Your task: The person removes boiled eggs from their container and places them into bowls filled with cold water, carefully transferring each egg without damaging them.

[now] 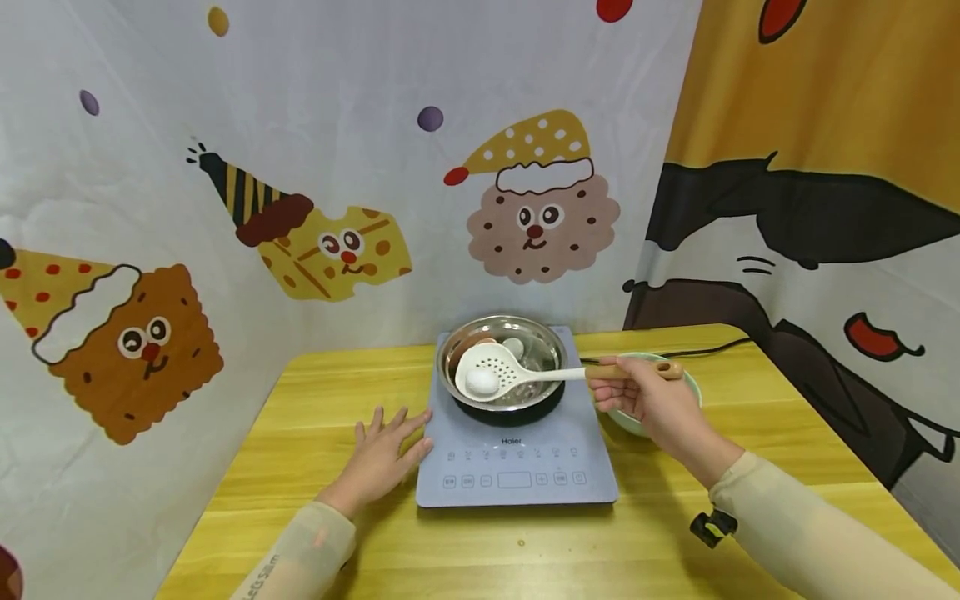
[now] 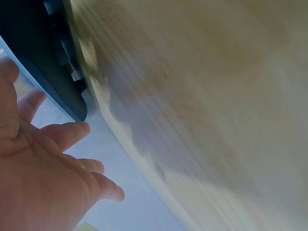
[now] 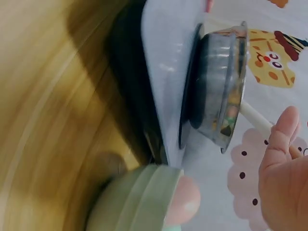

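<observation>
My right hand [image 1: 667,408] grips the wooden handle of a white slotted spoon [image 1: 551,376], its bowl held over a steel pan [image 1: 561,350]. A white egg [image 1: 482,382] lies in the spoon. Behind it, another pale egg [image 1: 513,346] and something brownish sit in the pan. The pan stands on a Haier induction cooker [image 1: 517,432]. Fingers spread, my left hand [image 1: 381,454] is at the cooker's left edge; its fingertips look close to or touching that edge. Under my right hand is a pale green bowl [image 1: 699,392], and the right wrist view shows a pinkish egg [image 3: 185,199] inside.
The wooden table [image 1: 322,375] extends to both sides of the cooker and in front of it. A black cable [image 1: 712,348] runs along the back right. Behind the table hangs a cloth [image 1: 337,83] printed with cartoon figures.
</observation>
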